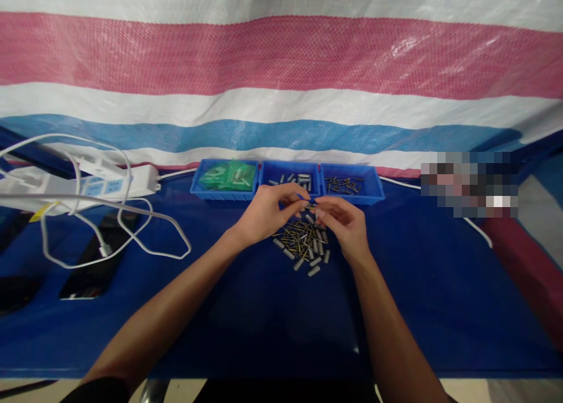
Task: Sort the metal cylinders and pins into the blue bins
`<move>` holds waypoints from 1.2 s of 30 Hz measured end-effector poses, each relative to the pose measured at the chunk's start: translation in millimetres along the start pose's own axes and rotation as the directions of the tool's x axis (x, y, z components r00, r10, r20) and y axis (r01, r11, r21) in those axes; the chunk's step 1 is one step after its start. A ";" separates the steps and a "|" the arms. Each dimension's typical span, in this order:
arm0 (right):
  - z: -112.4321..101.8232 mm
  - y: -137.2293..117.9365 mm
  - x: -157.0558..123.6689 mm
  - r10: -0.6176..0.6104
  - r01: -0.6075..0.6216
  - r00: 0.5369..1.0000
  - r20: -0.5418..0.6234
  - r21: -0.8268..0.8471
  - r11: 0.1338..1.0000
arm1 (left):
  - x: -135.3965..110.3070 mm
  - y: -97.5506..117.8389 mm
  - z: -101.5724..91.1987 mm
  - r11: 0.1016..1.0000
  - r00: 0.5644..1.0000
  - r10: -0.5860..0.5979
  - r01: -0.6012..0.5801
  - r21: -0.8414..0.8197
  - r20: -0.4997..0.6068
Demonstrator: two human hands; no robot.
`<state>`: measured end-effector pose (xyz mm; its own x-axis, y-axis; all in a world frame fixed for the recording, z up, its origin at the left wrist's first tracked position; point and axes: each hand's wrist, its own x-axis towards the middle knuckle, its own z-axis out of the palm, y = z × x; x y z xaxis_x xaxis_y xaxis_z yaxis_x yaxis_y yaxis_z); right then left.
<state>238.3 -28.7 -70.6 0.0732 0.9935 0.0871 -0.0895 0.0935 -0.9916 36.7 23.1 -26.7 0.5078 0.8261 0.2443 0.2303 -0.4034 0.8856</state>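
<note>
My left hand and my right hand meet above a loose pile of small grey sleeves and thin brass pins on the blue table cover. Both hands are pinched, fingertips almost touching each other. Between them sits a tiny part, too small to name. Behind the hands stand three blue trays: the left tray holds green bags, the middle tray holds grey sleeves, and the right tray holds thin pins.
A white power strip with looping white cables lies at the left. Two dark phones rest below it. A striped tarp hangs behind the table. A blurred patch sits at the right.
</note>
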 end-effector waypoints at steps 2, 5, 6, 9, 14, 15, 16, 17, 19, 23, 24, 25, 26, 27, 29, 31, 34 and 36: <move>0.3 0.0 -0.4 0.005 -0.005 1.000 0.006 0.007 1.000 | 0.7 -0.3 0.6 1.000 1.000 -0.015 0.015 0.003 -0.008; 0.8 0.1 -1.1 0.013 -0.014 1.000 0.017 0.019 1.000 | 1.3 -0.2 1.3 1.000 0.999 -0.029 0.029 -0.002 -0.021; 1.1 0.1 -1.3 0.018 -0.018 0.999 0.027 0.024 1.000 | 1.3 0.1 1.3 0.999 0.999 -0.037 0.036 -0.013 -0.021; 2.2 0.1 -1.7 0.030 -0.033 0.998 0.064 0.045 0.998 | 0.9 1.6 1.2 0.995 0.997 -0.072 0.069 -0.070 -0.035; 4.4 -0.4 -1.1 0.072 -0.075 0.997 0.041 0.056 0.996 | -0.4 2.2 1.6 0.978 0.992 -0.122 0.113 -0.176 -0.040; 4.7 -0.3 -0.8 0.080 -0.081 0.996 0.030 0.051 0.995 | -0.7 1.8 1.9 0.976 0.991 -0.127 0.118 -0.185 -0.036; 4.8 -0.1 -0.4 0.085 -0.086 0.996 0.021 0.047 0.995 | -1.0 1.4 2.3 0.975 0.991 -0.128 0.121 -0.189 -0.029; 4.9 0.2 -0.1 0.087 -0.087 0.996 0.010 0.046 0.995 | -1.2 0.9 2.9 0.975 0.992 -0.126 0.120 -0.188 -0.018; 5.2 1.2 0.6 0.084 -0.083 0.996 -0.014 0.052 0.995 | -1.6 -0.3 4.2 0.979 0.994 -0.109 0.107 -0.173 -0.003; 5.5 2.2 1.5 0.086 -0.084 0.995 -0.051 0.053 0.995 | -1.8 -4.7 5.9 0.994 0.999 -0.048 0.048 -0.096 0.003; 4.9 2.0 1.9 0.081 -0.078 0.995 -0.065 0.047 0.996 | -1.9 -6.1 5.5 0.998 0.999 -0.036 0.037 -0.058 0.005; 3.9 1.7 2.3 0.067 -0.064 0.994 -0.089 0.041 0.997 | -2.1 -7.4 4.7 1.000 0.999 -0.030 0.030 -0.006 0.018; 2.4 1.3 2.8 0.043 -0.039 0.991 -0.124 0.033 0.999 | -2.3 -8.6 3.5 0.998 0.999 -0.028 0.026 0.060 0.042; 0.3 1.0 3.5 0.011 -0.008 0.985 -0.172 0.021 1.000 | -2.7 -9.6 2.1 0.990 0.996 -0.031 0.020 0.138 0.081; -4.7 0.7 5.1 -0.065 0.060 0.955 -0.290 -0.025 0.998 | -3.9 -10.9 -0.8 0.953 0.980 -0.039 -0.022 0.302 0.196; -9.8 1.1 6.7 -0.131 0.106 0.914 -0.384 -0.085 0.991 | -5.2 -11.4 -2.4 0.900 0.948 -0.047 -0.096 0.424 0.314; -14.4 2.8 8.0 -0.179 0.136 0.887 -0.426 -0.130 0.982 | -6.8 -12.4 -1.1 0.847 0.913 -0.056 -0.171 0.504 0.405; -14.8 4.2 8.0 -0.185 0.141 0.892 -0.413 -0.136 0.981 | -7.3 -14.1 1.2 0.825 0.907 -0.062 -0.188 0.533 0.417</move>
<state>253.2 -21.3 -75.4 0.4918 0.8420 0.2216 0.0574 0.2226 -0.9732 30.7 22.2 -41.4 0.7920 0.6105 0.0016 0.5368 -0.6976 0.4746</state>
